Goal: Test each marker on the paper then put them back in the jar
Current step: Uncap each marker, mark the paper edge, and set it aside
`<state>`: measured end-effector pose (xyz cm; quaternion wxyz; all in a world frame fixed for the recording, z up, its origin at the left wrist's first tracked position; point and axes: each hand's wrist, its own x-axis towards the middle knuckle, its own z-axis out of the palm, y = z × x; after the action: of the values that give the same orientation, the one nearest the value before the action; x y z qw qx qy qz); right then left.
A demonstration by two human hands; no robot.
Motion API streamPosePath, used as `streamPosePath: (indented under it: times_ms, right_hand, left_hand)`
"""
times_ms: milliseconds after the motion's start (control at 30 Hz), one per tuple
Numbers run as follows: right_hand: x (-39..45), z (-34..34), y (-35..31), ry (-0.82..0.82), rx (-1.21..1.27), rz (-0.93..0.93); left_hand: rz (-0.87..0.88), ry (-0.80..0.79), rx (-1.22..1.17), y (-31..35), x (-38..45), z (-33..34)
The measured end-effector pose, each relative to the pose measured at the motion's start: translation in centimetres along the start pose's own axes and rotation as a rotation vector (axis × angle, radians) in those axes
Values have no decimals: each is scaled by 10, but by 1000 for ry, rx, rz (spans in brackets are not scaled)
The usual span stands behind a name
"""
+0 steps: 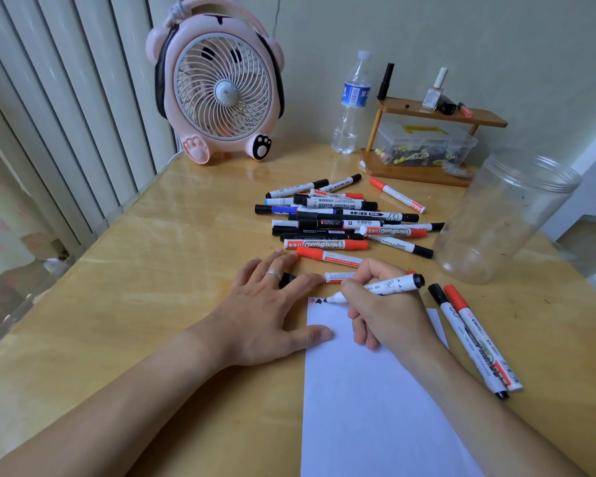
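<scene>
Right of the grip, the clear jar (503,218) lies tilted with no markers inside; the pile (344,218) sits beyond. Curled around a black marker (379,287), the right hand (382,311) presses its tip to the paper (365,390). Fingers spread flat, the left hand (265,311) steadies the sheet's edge.

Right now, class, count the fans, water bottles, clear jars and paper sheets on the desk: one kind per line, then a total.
Fan: 1
Water bottle: 1
Clear jar: 1
Paper sheet: 1
Total: 4
</scene>
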<state>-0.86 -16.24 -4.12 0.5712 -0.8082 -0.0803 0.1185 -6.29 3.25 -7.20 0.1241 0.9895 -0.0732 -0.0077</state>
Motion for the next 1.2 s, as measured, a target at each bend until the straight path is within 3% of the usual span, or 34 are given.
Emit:
streamPosePath:
  times_ms: [433,567,733,933,1200]
  right_hand:
    - [1,-2,2,12,9,2]
    - [2,-7,3,31,87,19]
    - [1,-9,4,-3,151,13]
    - [-2,-12,5,-53,211,-111]
    - [-2,-12,6,-152,225,-258]
  left_hand:
    - [21,16,-52,0,-2,-4]
    - [-24,120,-271,0,-1,-12]
    - [-22,255,-234,-10,4,-8]
    - [-13,417,-421,-5,4,-10]
    - [53,397,-431,6,4,-8]
